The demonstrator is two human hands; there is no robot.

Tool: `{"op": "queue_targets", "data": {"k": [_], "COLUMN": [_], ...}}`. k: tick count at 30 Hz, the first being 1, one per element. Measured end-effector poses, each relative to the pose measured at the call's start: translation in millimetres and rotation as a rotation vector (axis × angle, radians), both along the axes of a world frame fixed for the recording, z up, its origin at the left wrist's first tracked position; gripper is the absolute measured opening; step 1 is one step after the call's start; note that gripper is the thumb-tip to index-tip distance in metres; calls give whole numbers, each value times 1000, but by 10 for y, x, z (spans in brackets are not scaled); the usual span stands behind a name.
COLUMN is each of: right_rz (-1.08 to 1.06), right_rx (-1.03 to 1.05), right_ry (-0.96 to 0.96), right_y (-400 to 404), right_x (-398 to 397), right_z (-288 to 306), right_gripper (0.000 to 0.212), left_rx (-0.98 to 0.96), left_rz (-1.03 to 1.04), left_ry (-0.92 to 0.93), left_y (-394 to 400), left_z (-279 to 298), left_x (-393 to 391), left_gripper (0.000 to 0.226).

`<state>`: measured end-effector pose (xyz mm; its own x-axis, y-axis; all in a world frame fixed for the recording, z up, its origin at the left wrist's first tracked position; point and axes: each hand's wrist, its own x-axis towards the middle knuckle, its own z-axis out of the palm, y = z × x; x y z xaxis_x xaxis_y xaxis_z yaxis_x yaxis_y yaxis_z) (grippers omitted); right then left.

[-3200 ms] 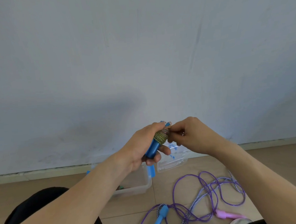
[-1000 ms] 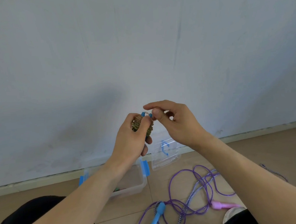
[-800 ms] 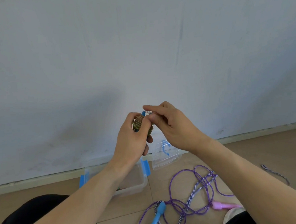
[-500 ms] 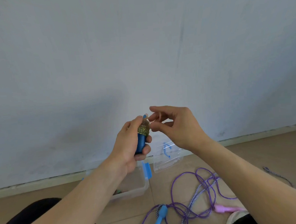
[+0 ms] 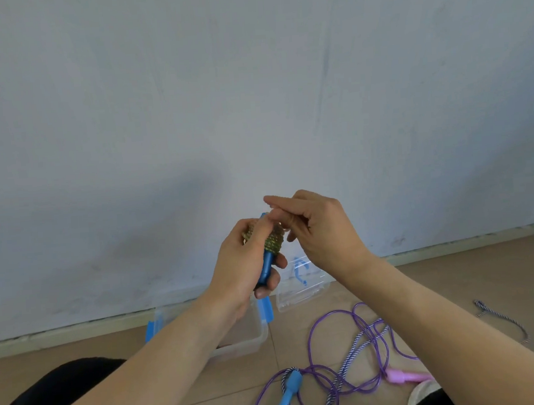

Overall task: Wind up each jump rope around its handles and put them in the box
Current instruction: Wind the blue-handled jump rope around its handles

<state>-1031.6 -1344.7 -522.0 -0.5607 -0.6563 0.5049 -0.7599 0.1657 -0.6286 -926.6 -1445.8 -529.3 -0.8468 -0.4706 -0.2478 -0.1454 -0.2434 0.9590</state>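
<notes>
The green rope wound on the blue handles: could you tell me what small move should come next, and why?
Probably lower the bundle into the clear box below. The left hand grips the blue handles, the green rope looks fully wound, and the right hand fingers hold no loose length.

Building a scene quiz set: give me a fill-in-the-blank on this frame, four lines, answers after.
1. The left hand grips the wound jump rope's ____ handles.
2. The rope wound round them is ____.
3. The purple rope on the floor ends in a ____ handle.
4. The clear box has ____ latches.

Missing words: blue; green; pink; blue
</notes>
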Motion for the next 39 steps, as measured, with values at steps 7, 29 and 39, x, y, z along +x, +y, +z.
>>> {"op": "queue_targets", "data": {"k": [7, 29, 39], "right_rz": [14, -134, -108], "right_rx": [338, 129, 121], "right_ry": [23, -447, -649], "right_y": [-6, 47, 223], "right_x": [3, 19, -36], "right_z": [-17, 48, 231], "right_gripper": [34, 1, 15], "left_rx": [-360, -754, -1086], "left_rz": [34, 21, -70], "left_ry": [23, 40, 88], "left_y": [-58, -88, -151], "left_z": [-47, -193, -202], "left_x": [15, 24, 22], "left_gripper": [16, 17, 27]}}
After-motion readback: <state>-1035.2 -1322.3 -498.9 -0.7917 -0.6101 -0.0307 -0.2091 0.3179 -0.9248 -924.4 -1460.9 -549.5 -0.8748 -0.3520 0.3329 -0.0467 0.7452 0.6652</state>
